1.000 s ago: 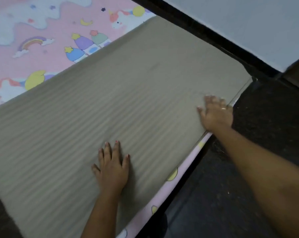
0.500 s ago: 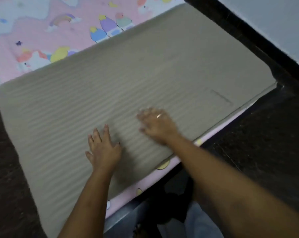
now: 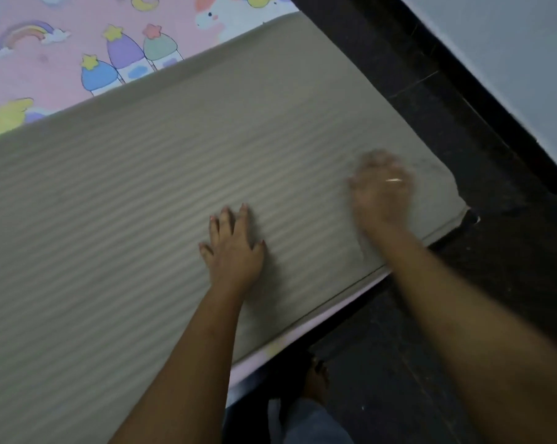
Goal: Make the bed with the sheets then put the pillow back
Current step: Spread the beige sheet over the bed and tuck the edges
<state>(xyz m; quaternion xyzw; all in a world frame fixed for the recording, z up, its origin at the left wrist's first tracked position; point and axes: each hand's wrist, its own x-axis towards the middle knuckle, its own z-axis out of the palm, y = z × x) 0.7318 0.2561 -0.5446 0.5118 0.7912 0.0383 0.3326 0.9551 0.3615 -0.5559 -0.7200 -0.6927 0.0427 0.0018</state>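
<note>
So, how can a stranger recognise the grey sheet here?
Find the pink cartoon-print sheet first. Across its near part lies the grey sheet, reaching the edge beside the dark floor. Unlike the pink one, it is plain, with fine parallel ridges.

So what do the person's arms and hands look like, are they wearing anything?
The left forearm and right forearm are bare, with no sleeves in view. The right hand, blurred here, wears a thin pale ring on one finger. The left hand shows no ring, and its fingernails look painted pink.

Flat grey striped sheet (image 3: 174, 187) over pink bedsheet (image 3: 46, 75)
</note>
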